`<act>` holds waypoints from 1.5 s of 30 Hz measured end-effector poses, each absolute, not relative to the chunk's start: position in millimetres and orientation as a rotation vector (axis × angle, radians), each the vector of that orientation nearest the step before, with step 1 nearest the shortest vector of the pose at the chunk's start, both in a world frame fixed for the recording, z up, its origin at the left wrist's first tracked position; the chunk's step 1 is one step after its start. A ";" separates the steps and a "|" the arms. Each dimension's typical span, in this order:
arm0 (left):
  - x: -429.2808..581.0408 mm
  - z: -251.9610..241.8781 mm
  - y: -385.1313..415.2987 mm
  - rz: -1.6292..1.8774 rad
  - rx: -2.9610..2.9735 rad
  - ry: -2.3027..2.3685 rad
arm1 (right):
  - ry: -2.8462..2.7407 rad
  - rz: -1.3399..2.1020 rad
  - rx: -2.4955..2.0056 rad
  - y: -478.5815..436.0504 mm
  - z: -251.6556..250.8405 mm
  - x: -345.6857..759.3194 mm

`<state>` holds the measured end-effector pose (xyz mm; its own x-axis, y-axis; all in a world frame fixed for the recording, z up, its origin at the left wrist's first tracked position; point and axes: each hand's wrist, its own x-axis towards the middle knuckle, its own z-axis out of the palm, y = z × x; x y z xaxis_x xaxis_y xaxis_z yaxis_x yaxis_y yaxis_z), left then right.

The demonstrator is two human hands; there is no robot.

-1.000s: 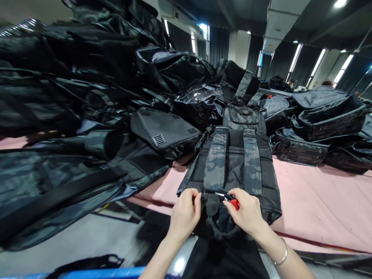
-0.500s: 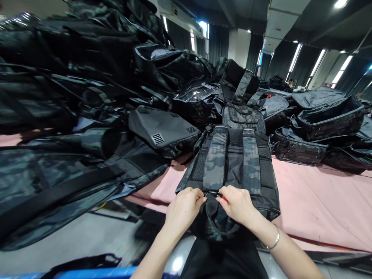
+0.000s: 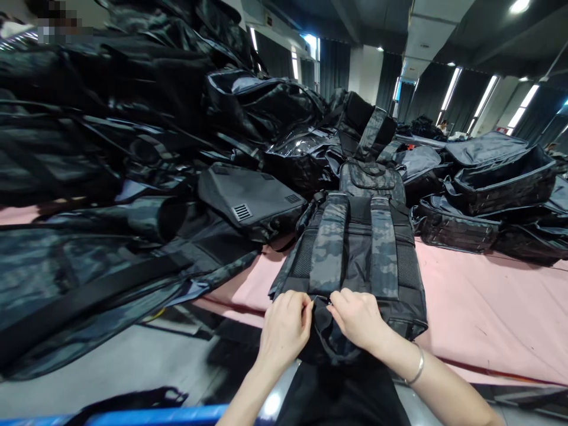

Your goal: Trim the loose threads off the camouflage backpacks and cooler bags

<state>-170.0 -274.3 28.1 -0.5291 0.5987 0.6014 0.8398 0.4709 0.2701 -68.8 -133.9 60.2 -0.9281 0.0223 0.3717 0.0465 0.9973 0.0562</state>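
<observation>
A black and grey camouflage backpack (image 3: 361, 254) lies with its padded shoulder straps facing up and its handle end towards me. My left hand (image 3: 290, 322) is pinched closed at the near edge, left of the webbing carry handle (image 3: 331, 340); whatever lies between its fingertips is too small to name. My right hand (image 3: 357, 316) is closed just right of the handle's base, its thumb and forefinger at the same edge. A small red and black tool is in it, now mostly hidden by the fingers. The fingertips of both hands are a short distance apart.
Camouflage bags (image 3: 160, 83) are heaped high at the left and back. A flat dark panel with vents (image 3: 248, 198) lies left of the backpack. Open bags (image 3: 506, 171) stand at the right on a pink-covered table (image 3: 483, 307). A blue bar (image 3: 155, 416) crosses the lower left.
My left hand has shifted slightly right and turned more upright. My right hand has moved slightly left and rolled over, hiding the red tool. The backpack stays in place.
</observation>
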 end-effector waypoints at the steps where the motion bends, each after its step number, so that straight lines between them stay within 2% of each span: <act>1: -169.9 28.0 -273.7 -0.765 -1.199 -2.288 | -2.756 -0.109 -0.072 -136.2 60.1 -68.5; 17: -169.1 25.4 -270.0 -0.771 -1.183 -2.272 | -2.726 -0.138 -0.087 -147.3 54.1 -72.9; 21: -165.7 29.9 -275.0 -0.866 -1.192 -2.263 | -2.671 0.174 -0.094 -131.5 59.4 -65.8; 24: -155.0 41.7 -281.4 -1.187 -1.347 -2.296 | -2.433 0.530 -0.143 -110.9 67.0 -45.8; 28: -142.6 57.0 -282.8 -1.507 -1.788 -2.284 | -2.174 0.731 -0.288 -88.9 69.6 -6.3; 31: -148.7 59.3 -272.7 -1.353 -1.788 -2.188 | -2.144 0.816 -0.380 -81.0 62.5 19.5; 35: -170.4 59.2 -248.9 -0.881 -1.665 -2.078 | -2.147 0.955 -0.479 -77.9 49.9 37.3; 39: -179.8 69.1 -224.3 -0.474 -1.802 -2.053 | -2.139 1.037 -0.533 -79.1 43.1 38.3; 41: -178.7 72.6 -216.4 -0.426 -1.881 -2.014 | -2.135 1.045 -0.539 -80.7 42.1 35.5; 45: -175.8 63.4 -214.7 -0.544 -1.819 -1.986 | -2.139 1.045 -0.539 -84.0 43.5 28.3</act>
<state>-175.8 -214.7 63.4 -0.0802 0.8443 0.5298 0.9964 0.0818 0.0206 28.3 -84.0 43.5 -0.6785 0.6175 0.3980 0.0653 0.5903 -0.8045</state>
